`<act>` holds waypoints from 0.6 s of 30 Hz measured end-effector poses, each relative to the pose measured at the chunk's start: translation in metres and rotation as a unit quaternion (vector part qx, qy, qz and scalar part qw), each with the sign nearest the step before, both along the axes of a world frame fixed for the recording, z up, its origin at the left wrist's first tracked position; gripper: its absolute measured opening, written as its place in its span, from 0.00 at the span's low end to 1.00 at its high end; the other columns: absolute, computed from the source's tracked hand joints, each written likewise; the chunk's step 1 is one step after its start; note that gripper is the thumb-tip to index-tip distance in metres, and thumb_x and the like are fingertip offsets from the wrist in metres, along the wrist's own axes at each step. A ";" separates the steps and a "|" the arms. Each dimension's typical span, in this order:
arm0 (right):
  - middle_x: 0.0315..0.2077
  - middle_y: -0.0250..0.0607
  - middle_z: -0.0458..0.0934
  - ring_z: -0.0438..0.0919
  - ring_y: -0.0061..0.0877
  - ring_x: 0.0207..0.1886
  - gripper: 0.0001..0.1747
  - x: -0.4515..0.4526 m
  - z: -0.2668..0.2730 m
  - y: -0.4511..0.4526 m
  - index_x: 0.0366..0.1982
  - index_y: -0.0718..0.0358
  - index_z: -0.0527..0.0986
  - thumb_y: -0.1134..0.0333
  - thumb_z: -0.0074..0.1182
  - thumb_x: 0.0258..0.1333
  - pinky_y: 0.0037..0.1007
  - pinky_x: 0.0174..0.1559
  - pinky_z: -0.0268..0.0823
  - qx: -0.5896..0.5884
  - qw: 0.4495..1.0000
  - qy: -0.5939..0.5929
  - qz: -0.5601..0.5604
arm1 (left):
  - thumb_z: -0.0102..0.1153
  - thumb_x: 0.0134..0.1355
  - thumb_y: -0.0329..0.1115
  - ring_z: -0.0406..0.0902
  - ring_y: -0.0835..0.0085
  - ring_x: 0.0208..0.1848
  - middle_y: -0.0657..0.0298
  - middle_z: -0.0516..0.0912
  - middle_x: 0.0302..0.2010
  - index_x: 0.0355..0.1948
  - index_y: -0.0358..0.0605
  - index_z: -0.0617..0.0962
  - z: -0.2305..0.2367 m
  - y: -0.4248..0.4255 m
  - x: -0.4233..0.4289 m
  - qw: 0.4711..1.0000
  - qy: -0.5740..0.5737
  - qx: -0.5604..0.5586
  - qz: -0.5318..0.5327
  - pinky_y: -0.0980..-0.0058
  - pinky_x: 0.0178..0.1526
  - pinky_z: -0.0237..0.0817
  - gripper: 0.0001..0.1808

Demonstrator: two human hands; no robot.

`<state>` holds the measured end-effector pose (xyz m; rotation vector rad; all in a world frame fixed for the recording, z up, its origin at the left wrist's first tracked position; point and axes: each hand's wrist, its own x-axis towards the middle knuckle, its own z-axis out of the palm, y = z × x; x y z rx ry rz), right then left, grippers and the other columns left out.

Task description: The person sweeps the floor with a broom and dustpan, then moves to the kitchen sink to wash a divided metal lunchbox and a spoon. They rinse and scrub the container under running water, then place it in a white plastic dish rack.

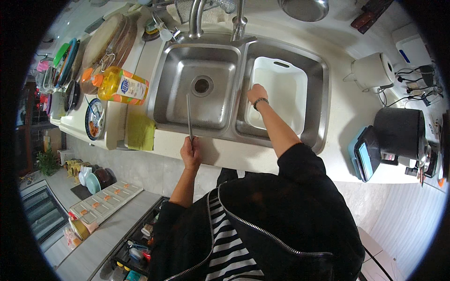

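My left hand (pixel 192 152), at the front edge of the counter, is closed around slim metal chopsticks (pixel 189 114). Their tips point away from me over the left sink bowl (pixel 172 91), whose drain (pixel 202 86) is visible. My right hand (pixel 258 94), with a dark bead bracelet (pixel 261 102) at the wrist, is curled at the left rim of a white plastic basin (pixel 286 91). Its fingertips are hidden, so whether they grip the rim or something else cannot be seen. The basin stands in the right sink bowl (pixel 318 84) and has a slot handle at its far end.
Left of the sink are a yellow dish soap bottle (pixel 123 86), a green cloth (pixel 140 132), a patterned plate (pixel 94 119) with food scraps, and cutting boards (pixel 105 42). The faucet (pixel 197 17) rises behind. To the right stand a paper roll (pixel 372 70) and a black appliance (pixel 399 133).
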<state>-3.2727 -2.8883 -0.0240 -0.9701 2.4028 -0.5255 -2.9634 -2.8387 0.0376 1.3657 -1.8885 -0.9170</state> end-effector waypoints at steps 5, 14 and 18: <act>0.26 0.58 0.74 0.73 0.48 0.33 0.14 -0.017 0.022 0.031 0.22 0.69 0.71 0.63 0.46 0.39 0.42 0.38 0.65 -0.068 0.997 0.023 0.005 | 0.46 0.58 0.31 0.70 0.60 0.21 0.55 0.71 0.19 0.27 0.42 0.69 -0.003 -0.002 -0.002 1.000 0.013 0.025 0.008 0.71 0.25 0.61 0.05; 0.24 0.51 0.77 0.76 0.38 0.28 0.13 -0.071 0.065 0.078 0.29 0.72 0.74 0.69 0.55 0.39 0.33 0.33 0.66 -0.274 0.960 -0.037 -0.037 | 0.47 0.58 0.31 0.69 0.65 0.20 0.57 0.70 0.18 0.27 0.41 0.70 0.000 0.000 -0.006 0.999 0.019 0.019 0.017 0.74 0.25 0.61 0.05; 0.27 0.38 0.78 0.73 0.24 0.29 0.11 -0.100 0.064 0.099 0.31 0.71 0.75 0.72 0.56 0.42 0.27 0.35 0.64 -0.347 0.902 -0.225 -0.124 | 0.47 0.57 0.31 0.67 0.69 0.20 0.58 0.69 0.18 0.27 0.41 0.70 -0.002 -0.002 -0.004 1.000 0.015 0.017 0.009 0.74 0.26 0.60 0.05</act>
